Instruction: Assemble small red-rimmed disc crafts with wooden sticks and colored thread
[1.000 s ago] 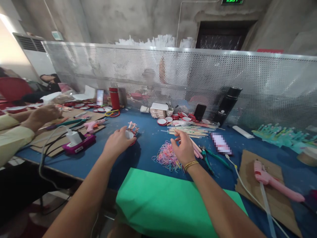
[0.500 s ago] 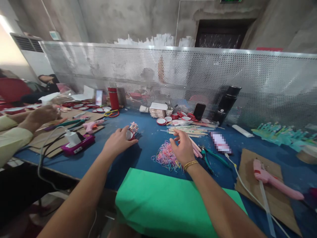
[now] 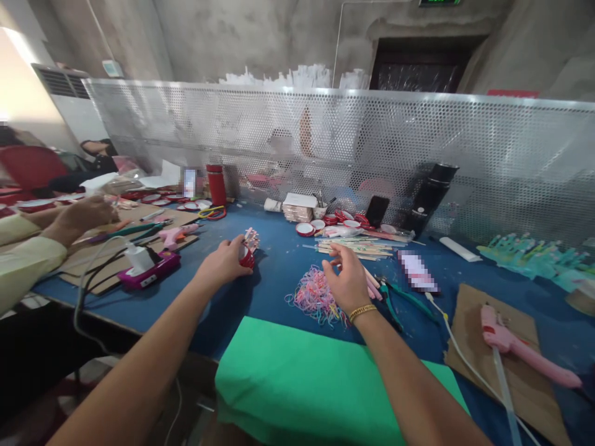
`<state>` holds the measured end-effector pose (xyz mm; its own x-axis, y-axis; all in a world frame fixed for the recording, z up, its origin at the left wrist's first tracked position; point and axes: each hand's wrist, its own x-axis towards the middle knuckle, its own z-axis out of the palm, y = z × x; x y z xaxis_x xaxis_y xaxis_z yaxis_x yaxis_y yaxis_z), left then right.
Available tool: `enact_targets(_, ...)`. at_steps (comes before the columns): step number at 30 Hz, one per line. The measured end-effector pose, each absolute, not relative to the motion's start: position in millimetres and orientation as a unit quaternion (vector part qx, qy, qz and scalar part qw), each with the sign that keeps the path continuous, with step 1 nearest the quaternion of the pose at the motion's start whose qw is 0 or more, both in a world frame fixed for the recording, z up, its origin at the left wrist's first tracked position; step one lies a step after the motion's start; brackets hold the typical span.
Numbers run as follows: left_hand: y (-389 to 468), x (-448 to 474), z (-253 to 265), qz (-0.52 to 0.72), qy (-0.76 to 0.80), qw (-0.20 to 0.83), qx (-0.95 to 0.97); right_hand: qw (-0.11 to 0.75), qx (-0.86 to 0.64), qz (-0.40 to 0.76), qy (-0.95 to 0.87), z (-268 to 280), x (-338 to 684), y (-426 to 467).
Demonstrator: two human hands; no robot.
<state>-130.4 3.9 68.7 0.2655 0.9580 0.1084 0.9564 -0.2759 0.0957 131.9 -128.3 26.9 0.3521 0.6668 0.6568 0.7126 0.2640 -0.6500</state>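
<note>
My left hand (image 3: 224,263) is closed around a small red round piece (image 3: 246,256), tilted above the blue table. Against its far side shows a cluster of pale pink sticks (image 3: 251,238); whether they are joined to it I cannot tell. My right hand (image 3: 348,277) has its thumb and index finger apart, with nothing visible between them. It hovers at the right edge of a tangled heap of thin pastel elastic bands (image 3: 312,292). Behind that hand lie a bundle of thin sticks (image 3: 356,248) and some pink rods (image 3: 373,286), partly hidden.
Green-handled pliers (image 3: 409,300) and a phone (image 3: 417,271) lie to the right. A pink glue gun (image 3: 520,353) rests on cardboard (image 3: 465,328). Green cloth (image 3: 302,378) covers the near edge. Leftward are a purple power strip (image 3: 149,272) and a co-worker's hands (image 3: 86,217).
The red piece in my left hand has turned, showing more of its red side. My right hand stays beside the bands with its fingers slightly shifted. The whole view has moved a little.
</note>
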Motion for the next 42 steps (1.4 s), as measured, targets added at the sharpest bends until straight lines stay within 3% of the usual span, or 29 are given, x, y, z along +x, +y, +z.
enact_targets(24,54,-124,73,0.045,0.598,0.004,0.8,0.546,-0.606,-0.013,-0.578,30,130,-129)
enact_targets(33,48,-127,78,0.081,0.599,0.02,0.796,0.542,-0.609,-0.007,-0.579,32,129,-130)
enact_targets(42,35,-120,93,0.164,0.57,-0.043,0.804,0.543,-0.602,-0.007,-0.586,34,126,-133)
